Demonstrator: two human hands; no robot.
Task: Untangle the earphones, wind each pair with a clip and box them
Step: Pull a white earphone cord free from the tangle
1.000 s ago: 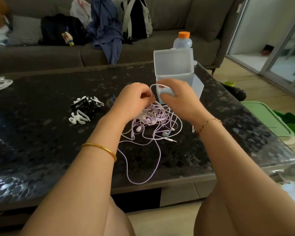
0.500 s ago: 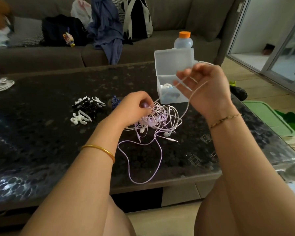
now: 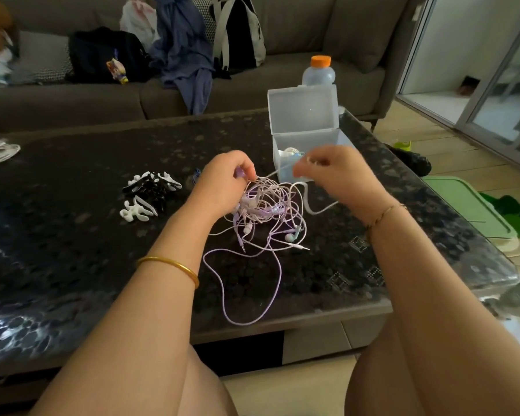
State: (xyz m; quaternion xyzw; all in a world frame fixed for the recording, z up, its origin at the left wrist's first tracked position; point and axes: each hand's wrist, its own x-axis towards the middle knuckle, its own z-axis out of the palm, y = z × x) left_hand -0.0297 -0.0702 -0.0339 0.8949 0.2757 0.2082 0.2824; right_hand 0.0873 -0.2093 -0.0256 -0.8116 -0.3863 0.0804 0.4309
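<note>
A tangle of white and pale purple earphones (image 3: 264,211) lies on the dark table (image 3: 72,250), one purple loop trailing toward the near edge. My left hand (image 3: 225,184) grips the tangle's left side. My right hand (image 3: 333,172) pinches a white cord pulled out of the tangle, just in front of the box. The clear plastic box (image 3: 305,136) stands open behind it, lid upright, with a wound white pair inside. A heap of black and white winder clips (image 3: 149,193) sits left of my left hand.
A bottle with an orange cap (image 3: 318,72) stands behind the box. A coiled white cable (image 3: 0,151) lies at the table's far left. The sofa (image 3: 282,91) behind holds bags and clothes. A green lid (image 3: 466,202) lies on the floor to the right.
My right hand first rose with a white cord drawn up beside the box, then dropped back down toward the tangle, still pinching it. My left hand stayed on the tangle.
</note>
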